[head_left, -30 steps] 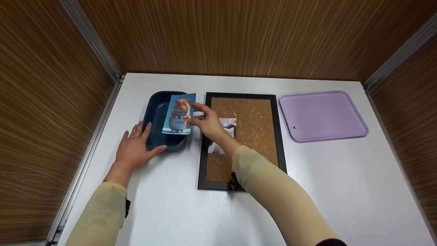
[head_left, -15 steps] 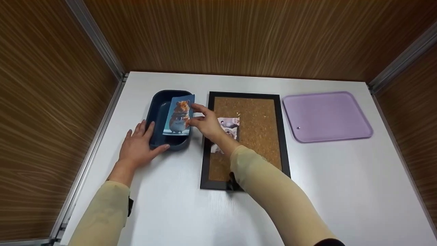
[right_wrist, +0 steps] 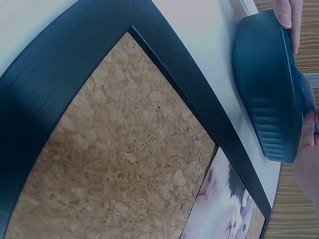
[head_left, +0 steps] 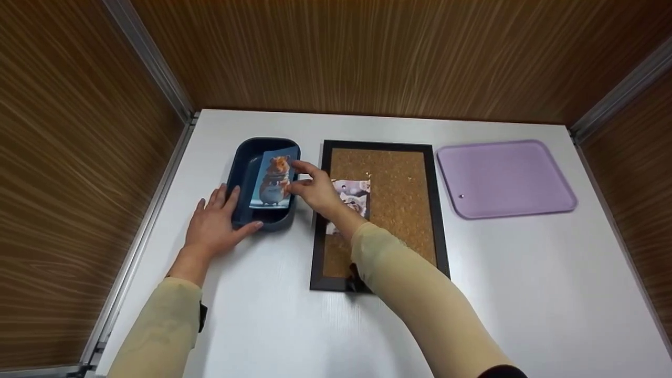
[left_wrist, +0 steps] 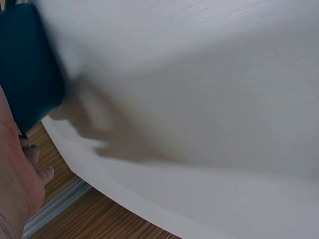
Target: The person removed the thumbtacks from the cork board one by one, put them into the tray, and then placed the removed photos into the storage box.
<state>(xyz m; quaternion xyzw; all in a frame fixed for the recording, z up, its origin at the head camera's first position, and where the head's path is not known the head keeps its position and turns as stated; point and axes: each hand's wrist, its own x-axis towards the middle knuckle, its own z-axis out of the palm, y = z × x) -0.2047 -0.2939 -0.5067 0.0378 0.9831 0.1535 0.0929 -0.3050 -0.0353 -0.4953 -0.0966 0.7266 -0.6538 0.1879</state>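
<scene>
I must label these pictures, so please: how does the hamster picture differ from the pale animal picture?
The hamster picture is mostly blue; the pale animal picture is mostly white and pink. The right hand holds the hamster picture at the blue container; the pale animal picture lies on the cork board, partly hidden by the right arm. Both are printed animal images.

My right arm (head_left: 409,283) hides parts of the board (head_left: 401,210) and the photo (head_left: 356,200), and the card (head_left: 273,181) covers some of the floor of the box (head_left: 247,181). My left hand (left_wrist: 17,174) is cut off in the left wrist view, my right hand (right_wrist: 306,164) in the right wrist view — and the dot (head_left: 461,196) on the tray (head_left: 509,178) is too small to identify.
</scene>
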